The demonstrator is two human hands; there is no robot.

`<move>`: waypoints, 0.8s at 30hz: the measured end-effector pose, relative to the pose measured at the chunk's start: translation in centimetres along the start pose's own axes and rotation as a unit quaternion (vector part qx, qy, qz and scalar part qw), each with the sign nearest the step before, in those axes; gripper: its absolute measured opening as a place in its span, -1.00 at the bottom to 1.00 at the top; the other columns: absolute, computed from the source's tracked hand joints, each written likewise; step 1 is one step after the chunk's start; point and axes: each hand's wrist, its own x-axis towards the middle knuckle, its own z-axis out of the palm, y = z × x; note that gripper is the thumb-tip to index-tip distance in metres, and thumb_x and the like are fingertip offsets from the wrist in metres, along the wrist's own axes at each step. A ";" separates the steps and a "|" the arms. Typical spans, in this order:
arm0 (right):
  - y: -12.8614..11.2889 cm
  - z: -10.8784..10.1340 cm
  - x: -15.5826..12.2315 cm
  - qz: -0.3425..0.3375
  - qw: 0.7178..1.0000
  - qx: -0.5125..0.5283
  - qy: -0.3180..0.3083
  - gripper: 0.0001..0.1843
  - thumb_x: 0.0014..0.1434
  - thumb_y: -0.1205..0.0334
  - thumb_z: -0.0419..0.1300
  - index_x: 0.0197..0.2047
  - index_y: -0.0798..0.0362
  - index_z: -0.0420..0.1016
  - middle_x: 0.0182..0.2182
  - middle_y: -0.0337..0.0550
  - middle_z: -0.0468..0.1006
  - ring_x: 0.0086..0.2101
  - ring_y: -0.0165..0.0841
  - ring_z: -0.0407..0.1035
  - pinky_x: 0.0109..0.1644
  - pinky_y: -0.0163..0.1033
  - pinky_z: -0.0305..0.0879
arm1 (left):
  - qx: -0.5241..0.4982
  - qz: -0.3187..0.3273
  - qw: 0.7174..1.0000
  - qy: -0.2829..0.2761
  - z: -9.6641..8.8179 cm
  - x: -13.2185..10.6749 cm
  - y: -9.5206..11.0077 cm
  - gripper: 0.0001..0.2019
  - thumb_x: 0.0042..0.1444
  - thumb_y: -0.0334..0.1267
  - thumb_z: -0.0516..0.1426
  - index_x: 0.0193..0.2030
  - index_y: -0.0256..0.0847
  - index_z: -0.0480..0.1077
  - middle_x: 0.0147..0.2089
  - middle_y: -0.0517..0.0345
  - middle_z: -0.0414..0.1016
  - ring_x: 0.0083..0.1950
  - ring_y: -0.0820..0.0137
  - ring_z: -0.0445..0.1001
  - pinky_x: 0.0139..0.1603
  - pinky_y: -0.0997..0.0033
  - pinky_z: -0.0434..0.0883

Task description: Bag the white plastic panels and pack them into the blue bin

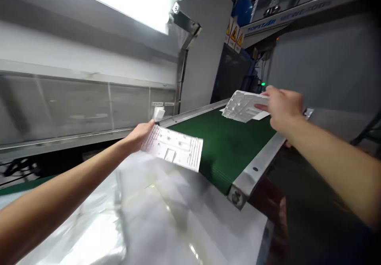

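Left hand (pixel 139 134), left of centre: fingers closed on edge of white slotted panel (pixel 181 147), mid-frame. Right hand (pixel 284 106), right of centre: fingers pinching second white panel (pixel 240 107) at green belt (pixel 228 147).

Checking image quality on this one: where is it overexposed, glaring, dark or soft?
Head view: the lamp is blown out to white; head view: the plastic sheet glares at lower left; head view: the far upper right corner falls to black, and the beam lettering is soft; head view: the white panel in the left hand is bright, but its slots show.
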 end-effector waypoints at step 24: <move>-6.1 -5.9 -48.4 0.042 0.913 0.003 -0.406 -0.69 0.21 0.19 0.10 0.03 -0.17 0.34 0.01 -0.24 0.48 0.00 -0.30 0.39 0.06 -0.29 0.33 | -0.131 -0.175 0.915 -0.338 -8.4 -25.1 -14.8 -0.66 0.19 -0.07 0.01 -0.17 -0.31 0.45 -0.11 -0.06 0.50 -0.09 0.23 0.44 -0.03 0.27 0.31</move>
